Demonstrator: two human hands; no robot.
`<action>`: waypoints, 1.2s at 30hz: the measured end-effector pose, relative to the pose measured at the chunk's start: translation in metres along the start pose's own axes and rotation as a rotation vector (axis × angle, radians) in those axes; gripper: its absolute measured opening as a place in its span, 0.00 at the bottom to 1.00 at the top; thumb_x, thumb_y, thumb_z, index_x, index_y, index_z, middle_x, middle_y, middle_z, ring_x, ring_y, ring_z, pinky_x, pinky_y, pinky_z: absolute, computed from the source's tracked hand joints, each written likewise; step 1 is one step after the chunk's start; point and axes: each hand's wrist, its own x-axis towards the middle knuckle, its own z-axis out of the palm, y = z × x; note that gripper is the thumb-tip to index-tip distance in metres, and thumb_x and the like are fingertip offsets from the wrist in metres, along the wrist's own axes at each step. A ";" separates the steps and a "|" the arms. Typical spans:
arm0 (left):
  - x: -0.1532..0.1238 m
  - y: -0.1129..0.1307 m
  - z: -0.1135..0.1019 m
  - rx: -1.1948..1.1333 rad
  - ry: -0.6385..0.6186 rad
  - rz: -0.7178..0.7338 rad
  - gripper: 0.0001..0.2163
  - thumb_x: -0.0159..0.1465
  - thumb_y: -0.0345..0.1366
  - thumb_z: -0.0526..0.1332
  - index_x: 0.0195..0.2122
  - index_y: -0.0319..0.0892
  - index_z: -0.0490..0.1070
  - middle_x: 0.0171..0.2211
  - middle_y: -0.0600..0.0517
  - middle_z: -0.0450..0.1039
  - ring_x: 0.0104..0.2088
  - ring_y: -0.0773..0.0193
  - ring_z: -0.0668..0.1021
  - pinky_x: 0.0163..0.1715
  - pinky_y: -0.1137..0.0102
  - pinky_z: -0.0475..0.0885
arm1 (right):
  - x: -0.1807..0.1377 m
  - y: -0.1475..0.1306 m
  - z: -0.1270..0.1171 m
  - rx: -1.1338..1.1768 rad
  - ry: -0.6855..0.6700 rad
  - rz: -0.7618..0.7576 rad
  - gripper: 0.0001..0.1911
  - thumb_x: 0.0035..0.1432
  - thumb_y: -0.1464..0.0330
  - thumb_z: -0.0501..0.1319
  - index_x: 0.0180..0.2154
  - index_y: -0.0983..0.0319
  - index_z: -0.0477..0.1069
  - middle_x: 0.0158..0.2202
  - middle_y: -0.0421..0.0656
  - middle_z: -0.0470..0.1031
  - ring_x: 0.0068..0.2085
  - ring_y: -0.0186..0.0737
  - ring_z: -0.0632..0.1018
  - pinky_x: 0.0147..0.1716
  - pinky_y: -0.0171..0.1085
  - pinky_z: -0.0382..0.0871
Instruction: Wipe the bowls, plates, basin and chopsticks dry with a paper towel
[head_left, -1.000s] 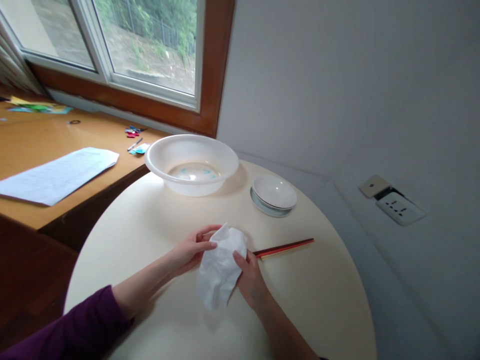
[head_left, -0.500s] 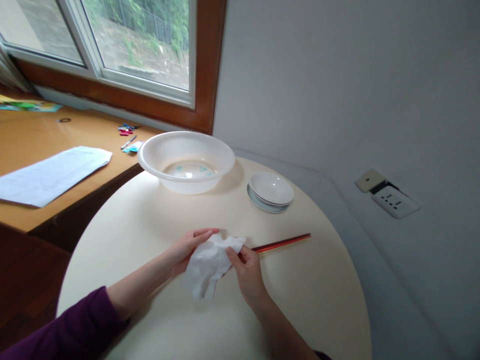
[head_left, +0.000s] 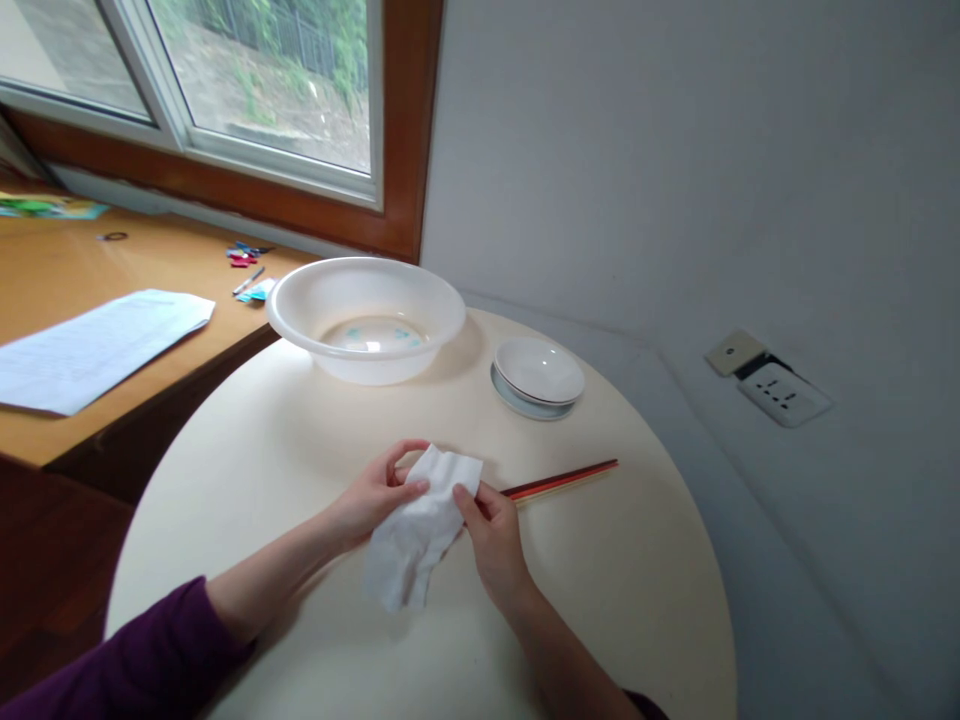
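Observation:
A white tissue hangs between my two hands above the round table, its lower part drooping towards me. My left hand grips its upper left side, thumb on top and fingers behind. My right hand pinches its right edge between thumb and fingers. Several chopsticks, dark, red and pale, stretch out to the right from behind my right hand; their near ends are hidden, so I cannot tell whether the fingers touch them.
A translucent white basin stands at the back of the table. To its right sits a stack of small white dishes. A wooden desk adjoins on the left, carrying a paper sheet and small items. The wall with a socket bounds the right.
My left thumb has come down onto the front of the tissue, and its upper part is now spread flatter. The whole view has shifted slightly.

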 end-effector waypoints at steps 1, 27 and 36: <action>0.000 0.000 0.000 -0.011 0.009 -0.006 0.28 0.47 0.37 0.69 0.47 0.43 0.60 0.25 0.53 0.75 0.21 0.66 0.75 0.19 0.75 0.67 | 0.000 -0.001 0.000 0.000 0.015 0.003 0.16 0.46 0.58 0.63 0.28 0.66 0.74 0.23 0.40 0.72 0.23 0.32 0.68 0.22 0.31 0.62; 0.002 0.000 -0.003 0.097 0.032 0.096 0.13 0.47 0.38 0.69 0.22 0.37 0.65 0.18 0.55 0.71 0.20 0.72 0.71 0.21 0.78 0.63 | -0.001 -0.004 -0.003 -0.135 0.034 -0.038 0.18 0.48 0.55 0.60 0.22 0.64 0.63 0.19 0.35 0.57 0.22 0.29 0.59 0.20 0.30 0.54; 0.003 0.000 -0.002 0.070 0.082 0.096 0.17 0.48 0.38 0.68 0.19 0.39 0.58 0.15 0.60 0.63 0.18 0.75 0.66 0.19 0.79 0.61 | 0.003 0.005 -0.006 -0.182 0.128 -0.042 0.21 0.49 0.54 0.59 0.19 0.62 0.56 0.18 0.33 0.50 0.21 0.28 0.54 0.19 0.29 0.50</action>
